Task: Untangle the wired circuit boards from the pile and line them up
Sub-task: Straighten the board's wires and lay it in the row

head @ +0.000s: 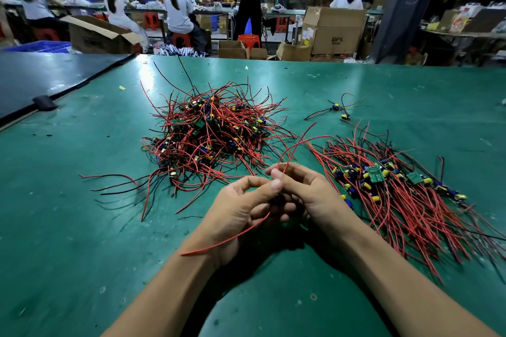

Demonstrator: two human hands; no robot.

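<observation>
A tangled pile of wired circuit boards (210, 131) with red and black leads lies in the middle of the green table (82, 227). To the right, a lined-up row of boards (383, 180) lies with its red wires fanned toward me. My left hand (241, 210) and my right hand (306, 194) meet in front of me and hold one small dark board (278, 200) between them, mostly hidden by fingers. One of its red wires (227, 239) trails over my left wrist; other red wires rise between my right fingers.
Two loose boards (339, 111) with wires lie at the far right of the pile. A dark panel (41, 76) covers the table's left back corner. Beyond the table are cardboard boxes (334, 30), red stools and several seated workers.
</observation>
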